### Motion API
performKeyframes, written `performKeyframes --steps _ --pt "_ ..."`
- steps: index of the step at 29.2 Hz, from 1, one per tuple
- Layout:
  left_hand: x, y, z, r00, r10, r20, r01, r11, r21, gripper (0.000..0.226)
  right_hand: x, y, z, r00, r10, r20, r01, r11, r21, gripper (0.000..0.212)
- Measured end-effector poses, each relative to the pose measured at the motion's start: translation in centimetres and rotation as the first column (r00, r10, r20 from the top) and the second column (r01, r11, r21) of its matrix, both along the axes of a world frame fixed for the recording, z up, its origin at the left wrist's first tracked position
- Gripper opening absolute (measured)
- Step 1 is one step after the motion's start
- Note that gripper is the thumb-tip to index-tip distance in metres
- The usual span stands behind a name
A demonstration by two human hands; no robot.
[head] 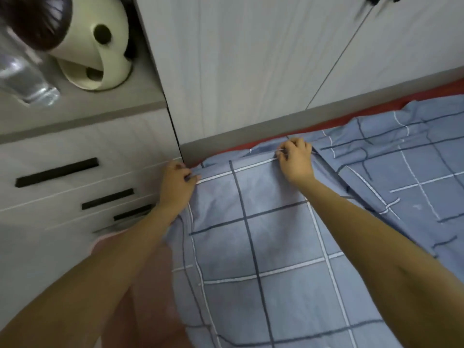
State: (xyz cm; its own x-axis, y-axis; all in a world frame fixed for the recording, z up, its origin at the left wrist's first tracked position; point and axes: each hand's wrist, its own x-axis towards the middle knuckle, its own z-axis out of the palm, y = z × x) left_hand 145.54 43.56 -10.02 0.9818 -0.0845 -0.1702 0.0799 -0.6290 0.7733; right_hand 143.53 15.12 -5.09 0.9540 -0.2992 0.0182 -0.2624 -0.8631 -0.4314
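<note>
A blue sheet with a dark and white check pattern (271, 242) lies spread over a bed. My left hand (177, 183) pinches its far left corner close to the drawer unit. My right hand (296, 156) grips the sheet's far edge further right, fingers curled into the cloth by the wardrobe base. A strip of red bedding (376, 106) shows beyond the sheet's far edge. More of the same checked cloth lies rumpled at the right (406, 156).
A grey drawer unit with black handles (57, 172) stands at the left. On its top sit a cream fan base (100, 56) and a clear bottle (22, 69). Pale wardrobe doors (251, 59) rise right behind the bed's far edge.
</note>
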Motion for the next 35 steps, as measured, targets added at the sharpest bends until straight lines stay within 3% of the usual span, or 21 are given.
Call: performKeyframes --steps 2,5,8,10,13,17,20,23,27,32,33,35 --pt "1.6 -0.2 -3.1 0.997 -0.05 0.053 0.051 0.999 -0.014 0.029 1.2 -0.2 -3.2 1.0 0.021 0.003 -0.021 1.0 -0.015 0.021" --pt "3.0 -0.6 -5.8 0.984 -0.177 0.019 0.178 0.983 -0.047 0.045 2.5 -0.8 -6.8 0.997 0.073 0.018 -0.073 0.997 -0.013 0.018" --pt "3.4 -0.7 -6.0 0.967 -0.255 -0.013 0.255 0.967 -0.008 0.035 3.2 -1.3 -9.0 0.993 0.11 -0.034 -0.111 0.993 -0.031 0.02" --pt "4.0 -0.3 -6.4 0.969 -0.245 0.044 0.247 0.967 -0.063 0.033 3.7 -1.1 -10.2 0.992 0.117 -0.037 -0.119 0.992 -0.037 0.02" --pt "4.6 0.7 -5.9 0.983 -0.141 0.12 0.16 0.973 -0.168 0.036 4.6 -0.3 -10.1 0.994 0.049 0.097 -0.051 0.998 0.021 0.015" --pt "4.7 1.1 -5.6 0.979 -0.103 0.176 0.127 0.982 -0.137 0.027 6.2 1.1 -8.6 0.973 -0.015 0.229 -0.017 0.99 0.138 0.012" --pt "5.1 1.1 -5.8 0.972 -0.181 0.153 0.207 0.963 -0.172 0.047 7.7 1.1 -8.2 0.983 0.045 0.176 -0.065 0.992 0.112 0.014" --pt "4.9 1.0 -6.2 0.924 -0.36 0.127 0.374 0.922 -0.105 0.059 7.8 0.9 -9.1 0.99 0.119 -0.074 -0.119 0.993 -0.003 0.014" --pt "3.4 0.7 -6.6 0.868 -0.496 -0.007 0.495 0.867 -0.054 0.043 7.0 2.8 -9.6 0.937 0.202 -0.286 -0.205 0.979 0.02 0.012" --pt "4.1 0.8 -5.8 0.763 -0.592 -0.259 0.549 0.805 -0.225 0.034 7.1 4.1 -9.1 0.954 0.164 -0.252 -0.164 0.986 0.023 0.012" --pt "4.2 0.6 -5.5 0.719 -0.641 -0.268 0.604 0.768 -0.215 0.037 6.7 4.1 -9.2 0.958 0.17 -0.23 -0.171 0.985 0.016 0.011" --pt "3.4 0.0 -4.9 0.633 -0.739 -0.229 0.756 0.655 -0.024 0.035 5.3 3.9 -9.6 0.965 0.225 -0.136 -0.234 0.971 -0.049 0.008"
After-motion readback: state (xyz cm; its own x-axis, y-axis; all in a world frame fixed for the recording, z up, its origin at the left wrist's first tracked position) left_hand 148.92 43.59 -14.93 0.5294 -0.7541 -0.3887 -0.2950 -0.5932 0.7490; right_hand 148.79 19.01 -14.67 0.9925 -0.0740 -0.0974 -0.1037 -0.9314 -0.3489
